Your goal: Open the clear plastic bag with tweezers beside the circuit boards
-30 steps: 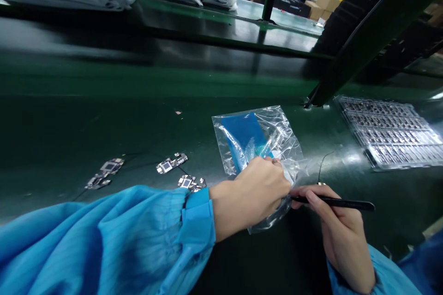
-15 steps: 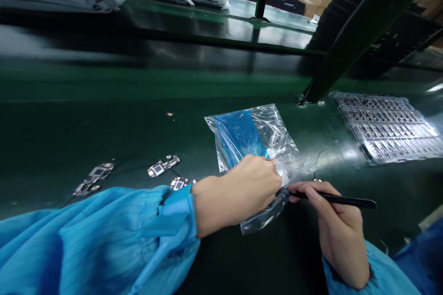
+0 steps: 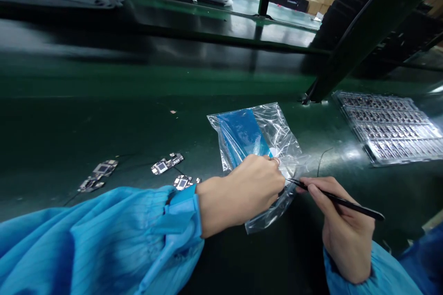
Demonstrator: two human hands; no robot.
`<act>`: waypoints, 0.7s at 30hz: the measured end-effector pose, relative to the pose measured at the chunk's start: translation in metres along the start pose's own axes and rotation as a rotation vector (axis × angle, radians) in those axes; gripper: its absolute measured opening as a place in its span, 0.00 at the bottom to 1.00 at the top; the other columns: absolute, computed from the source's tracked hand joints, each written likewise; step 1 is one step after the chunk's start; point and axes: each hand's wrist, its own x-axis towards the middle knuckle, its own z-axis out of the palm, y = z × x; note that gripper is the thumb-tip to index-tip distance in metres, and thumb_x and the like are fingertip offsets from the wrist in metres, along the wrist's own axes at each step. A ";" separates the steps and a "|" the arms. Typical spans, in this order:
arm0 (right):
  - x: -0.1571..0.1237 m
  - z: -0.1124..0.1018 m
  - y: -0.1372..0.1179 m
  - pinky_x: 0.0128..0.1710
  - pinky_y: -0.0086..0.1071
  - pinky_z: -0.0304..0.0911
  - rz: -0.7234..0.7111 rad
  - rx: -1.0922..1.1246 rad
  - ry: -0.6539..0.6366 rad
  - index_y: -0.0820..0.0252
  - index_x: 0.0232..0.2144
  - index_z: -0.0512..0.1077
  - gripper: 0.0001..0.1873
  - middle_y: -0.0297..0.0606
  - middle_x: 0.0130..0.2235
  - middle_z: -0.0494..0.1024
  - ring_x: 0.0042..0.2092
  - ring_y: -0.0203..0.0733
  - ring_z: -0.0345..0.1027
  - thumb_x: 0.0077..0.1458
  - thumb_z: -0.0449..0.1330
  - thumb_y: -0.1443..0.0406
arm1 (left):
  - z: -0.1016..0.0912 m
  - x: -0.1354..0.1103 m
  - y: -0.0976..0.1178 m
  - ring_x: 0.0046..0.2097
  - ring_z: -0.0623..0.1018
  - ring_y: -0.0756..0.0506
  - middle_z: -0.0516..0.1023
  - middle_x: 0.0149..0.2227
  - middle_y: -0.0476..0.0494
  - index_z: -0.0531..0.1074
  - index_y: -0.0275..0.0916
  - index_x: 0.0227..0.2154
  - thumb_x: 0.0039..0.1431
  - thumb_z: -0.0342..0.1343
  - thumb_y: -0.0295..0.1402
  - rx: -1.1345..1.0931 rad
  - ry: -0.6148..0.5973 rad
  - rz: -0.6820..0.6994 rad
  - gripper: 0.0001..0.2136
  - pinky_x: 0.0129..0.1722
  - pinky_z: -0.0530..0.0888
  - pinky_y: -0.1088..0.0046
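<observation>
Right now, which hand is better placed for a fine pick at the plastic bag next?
Probably the right hand: it holds the black tweezers, tips pointing toward the left hand. The left lies over the plastic bag, its grip hidden from view.

We see vivid blue on the sheet [image 3: 241,134] within our clear bag [image 3: 282,130], black on our tweezers [image 3: 358,206], and sky blue with faint darker lines on our left sleeve [image 3: 114,239]. Our bench [image 3: 138,124] is dark green, the circuit boards [image 3: 167,164] black and silver.
</observation>
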 end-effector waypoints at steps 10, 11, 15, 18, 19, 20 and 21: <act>0.000 0.001 0.000 0.32 0.35 0.63 0.007 -0.002 -0.005 0.57 0.34 0.76 0.09 0.36 0.32 0.76 0.33 0.42 0.69 0.53 0.58 0.73 | -0.002 -0.001 0.001 0.27 0.70 0.45 0.70 0.22 0.45 0.66 0.35 0.17 0.52 0.51 0.22 0.006 -0.002 0.008 0.10 0.17 0.50 0.71; 0.000 0.000 0.001 0.32 0.36 0.63 0.003 0.003 -0.007 0.57 0.34 0.76 0.09 0.36 0.32 0.76 0.33 0.42 0.69 0.53 0.58 0.73 | -0.001 -0.001 0.001 0.27 0.70 0.45 0.70 0.23 0.45 0.66 0.35 0.17 0.52 0.51 0.22 0.006 0.000 0.010 0.10 0.17 0.51 0.71; 0.000 0.001 0.002 0.32 0.36 0.62 -0.018 -0.006 -0.005 0.57 0.34 0.76 0.10 0.35 0.32 0.76 0.33 0.41 0.69 0.53 0.58 0.73 | 0.000 0.001 0.000 0.28 0.71 0.44 0.70 0.23 0.45 0.67 0.35 0.18 0.52 0.51 0.22 0.003 0.006 0.012 0.10 0.17 0.52 0.70; -0.001 0.002 0.001 0.31 0.35 0.62 -0.029 -0.039 0.000 0.57 0.34 0.76 0.10 0.35 0.31 0.76 0.32 0.41 0.69 0.53 0.58 0.73 | 0.000 0.001 0.000 0.28 0.71 0.44 0.70 0.24 0.44 0.67 0.35 0.17 0.52 0.51 0.22 0.002 0.004 0.009 0.10 0.17 0.52 0.70; -0.001 0.002 0.000 0.31 0.35 0.62 -0.028 -0.046 -0.003 0.57 0.33 0.76 0.10 0.35 0.31 0.76 0.32 0.41 0.69 0.53 0.57 0.73 | -0.001 0.001 0.000 0.28 0.71 0.44 0.70 0.24 0.44 0.67 0.35 0.17 0.52 0.52 0.22 0.002 0.004 0.008 0.10 0.17 0.51 0.70; -0.001 0.002 0.000 0.32 0.35 0.62 -0.024 -0.051 -0.008 0.57 0.33 0.76 0.10 0.35 0.31 0.75 0.32 0.41 0.69 0.53 0.57 0.73 | -0.001 0.001 0.000 0.28 0.71 0.44 0.70 0.24 0.44 0.67 0.35 0.17 0.52 0.52 0.22 0.001 0.004 0.009 0.10 0.17 0.51 0.70; -0.001 0.002 0.000 0.32 0.35 0.62 -0.019 -0.054 -0.012 0.57 0.33 0.76 0.10 0.35 0.31 0.75 0.32 0.41 0.69 0.53 0.57 0.73 | -0.001 0.000 0.000 0.28 0.71 0.45 0.70 0.24 0.44 0.66 0.35 0.17 0.52 0.52 0.22 0.001 0.004 0.009 0.11 0.17 0.50 0.70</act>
